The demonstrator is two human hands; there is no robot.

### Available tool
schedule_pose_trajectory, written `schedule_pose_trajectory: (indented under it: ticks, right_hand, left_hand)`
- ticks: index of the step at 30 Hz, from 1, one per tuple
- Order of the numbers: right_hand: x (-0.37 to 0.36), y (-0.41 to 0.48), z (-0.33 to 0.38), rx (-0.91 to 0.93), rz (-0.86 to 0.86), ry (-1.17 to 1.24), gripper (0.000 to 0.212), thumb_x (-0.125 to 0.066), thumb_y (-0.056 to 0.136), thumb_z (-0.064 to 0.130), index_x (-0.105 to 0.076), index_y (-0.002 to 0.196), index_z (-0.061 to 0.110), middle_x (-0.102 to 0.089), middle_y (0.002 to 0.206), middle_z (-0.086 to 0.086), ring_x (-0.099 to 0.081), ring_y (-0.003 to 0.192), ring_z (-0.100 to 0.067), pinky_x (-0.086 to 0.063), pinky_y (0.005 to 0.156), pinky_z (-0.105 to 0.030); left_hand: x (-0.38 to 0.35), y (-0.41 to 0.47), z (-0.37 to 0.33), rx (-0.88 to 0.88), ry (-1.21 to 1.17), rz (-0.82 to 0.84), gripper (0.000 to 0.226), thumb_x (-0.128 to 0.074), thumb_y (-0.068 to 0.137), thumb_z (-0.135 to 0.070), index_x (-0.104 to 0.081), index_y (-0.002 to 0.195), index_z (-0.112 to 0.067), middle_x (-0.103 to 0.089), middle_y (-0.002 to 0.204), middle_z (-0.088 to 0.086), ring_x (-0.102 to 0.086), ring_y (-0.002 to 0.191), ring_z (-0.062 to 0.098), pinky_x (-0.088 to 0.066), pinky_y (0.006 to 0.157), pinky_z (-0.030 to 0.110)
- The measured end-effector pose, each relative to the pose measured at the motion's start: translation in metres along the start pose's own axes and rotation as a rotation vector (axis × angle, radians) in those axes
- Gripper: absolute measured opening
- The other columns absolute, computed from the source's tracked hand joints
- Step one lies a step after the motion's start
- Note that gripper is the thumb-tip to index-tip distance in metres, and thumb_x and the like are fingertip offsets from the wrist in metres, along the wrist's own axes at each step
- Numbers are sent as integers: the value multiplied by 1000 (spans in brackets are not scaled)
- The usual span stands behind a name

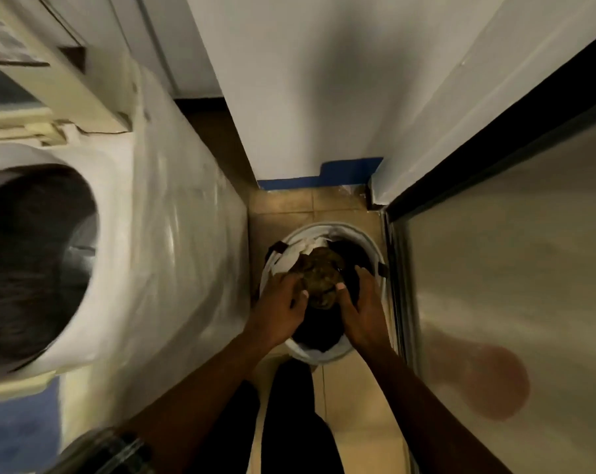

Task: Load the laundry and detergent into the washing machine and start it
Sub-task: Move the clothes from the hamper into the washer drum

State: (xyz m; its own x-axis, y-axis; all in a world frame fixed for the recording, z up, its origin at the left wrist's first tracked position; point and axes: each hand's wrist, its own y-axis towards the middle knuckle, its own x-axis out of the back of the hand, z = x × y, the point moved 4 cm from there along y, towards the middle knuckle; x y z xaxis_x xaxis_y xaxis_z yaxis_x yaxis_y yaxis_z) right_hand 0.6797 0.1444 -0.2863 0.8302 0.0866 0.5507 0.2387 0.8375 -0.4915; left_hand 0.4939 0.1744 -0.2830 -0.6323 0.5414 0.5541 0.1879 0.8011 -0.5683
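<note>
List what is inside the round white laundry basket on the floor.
The round white laundry basket holds a brown bundled garment, white cloth and dark clothes. Both hands cover part; deeper layers are hidden.

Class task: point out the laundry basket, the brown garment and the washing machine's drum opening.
laundry basket [370, 239]: head view, far white rim.
brown garment [322, 278]: head view, bundle's middle.
drum opening [33, 254]: head view, dark interior.

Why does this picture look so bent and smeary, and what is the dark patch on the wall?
Head view: the wide lens bows the straight edges of the washing machine and the wall. Motion blur softens both hands, left and right, around the brownish garment in the basket. The light is dim and yellowish. Glare streaks the machine's side, and a soft shadow falls on the white wall.
</note>
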Motion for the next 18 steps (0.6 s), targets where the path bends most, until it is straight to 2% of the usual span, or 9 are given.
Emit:
schedule_pose_trajectory:
  ticks: [3, 7, 11, 13, 15, 16, 18]
  right_hand:
    - [-30, 35, -56, -117, 39, 25, 66, -52, 106, 40, -30, 161, 13, -34, 165, -11, -35, 151, -27, -29, 113, -26]
    - [-62, 86, -114, -243, 58, 39, 75, -57, 103, 45, -23, 164, 17, -24, 171, -9, -28, 156, -28, -30, 120, -35]
    - [-84, 132, -153, -399, 70, 25, 92, -66, 95, 53, -16, 166, 23, -13, 174, -8, -22, 158, -31, -28, 123, -42]
    - [-97, 147, -167, -447, 67, 55, 105, -75, 88, 56, -12, 167, 26, -10, 174, -9, -19, 158, -33, -26, 125, -46]
    - [-109, 159, -181, -478, 50, 95, 119, -83, 79, 56, -8, 167, 28, -12, 173, -11, -19, 158, -34, -26, 127, -47]
    - [-115, 164, -189, -506, 35, 151, 125, -87, 74, 55, -7, 167, 28, -16, 172, -11, -23, 157, -34, -28, 127, -47]
    - [-128, 166, -198, -596, 7, 324, 137, -94, 59, 59, -12, 165, 29, -32, 168, -7, -39, 150, -33, -39, 121, -52]
  left_hand:
    - [-55, 42, 47, 112, -88, 26, 47, -56, 102, -32, -49, 146, -18, -51, 148, 10, -48, 140, 29, -40, 115, 36]
    - [-91, 97, 89, 215, -171, -14, 58, -60, 101, -28, -40, 155, -19, -41, 159, 10, -38, 148, 28, -32, 119, 35]
    - [-108, 145, 125, 356, -155, -70, 78, -64, 97, -39, -24, 162, -21, -26, 168, 12, -25, 155, 31, -23, 123, 41]
    - [-119, 164, 141, 458, -249, -80, 93, -69, 94, -42, -12, 164, -20, -20, 170, 11, -20, 157, 31, -21, 125, 41]
    - [-126, 177, 151, 534, -380, -102, 107, -78, 86, -44, -8, 165, -23, -22, 170, 10, -24, 156, 31, -26, 125, 42]
    - [-131, 181, 154, 546, -452, -100, 106, -80, 84, -42, -12, 164, -24, -28, 168, 7, -30, 153, 29, -29, 124, 42]
    - [-143, 185, 155, 546, -626, -56, 87, -81, 86, -38, -34, 158, -25, -49, 155, 1, -52, 138, 24, -43, 116, 41]
